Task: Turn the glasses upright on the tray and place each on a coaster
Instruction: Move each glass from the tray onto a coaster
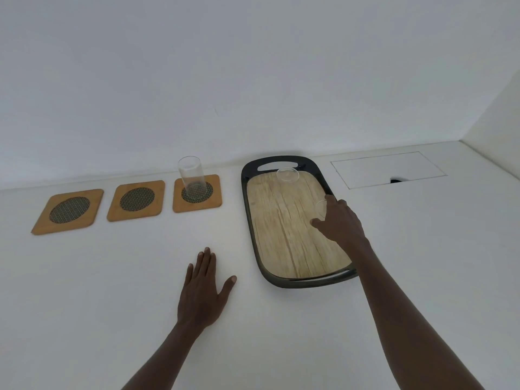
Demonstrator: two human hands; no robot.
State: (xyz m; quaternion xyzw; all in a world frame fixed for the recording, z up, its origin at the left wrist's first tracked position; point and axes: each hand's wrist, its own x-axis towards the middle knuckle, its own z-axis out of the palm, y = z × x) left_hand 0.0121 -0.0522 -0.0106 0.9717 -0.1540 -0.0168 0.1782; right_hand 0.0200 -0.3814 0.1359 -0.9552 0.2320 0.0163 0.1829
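Right hand (339, 220) reaches over the tray (254, 249), its grip curling around a clear glass (320, 208) near the tray's right rim; thumb on the near side, fingers on the far side, though whether they already press the glass cannot be told, since the hand hides most of it. That glass lies directly under the hand, slightly toward the far end, and its long axis is too hidden to read. A second glass (287, 174) sits at the tray's far end by the handle slot, beyond the hand. A third glass (191, 174) stands upright on the rightmost coaster (213, 192), while the middle coaster (136, 200) and the left coaster (67, 211) stay bare, well to the left of the tray. Left hand (201, 291) lies flat and spread on the white surface (422, 235), holding nothing, nearer the coasters than the right.
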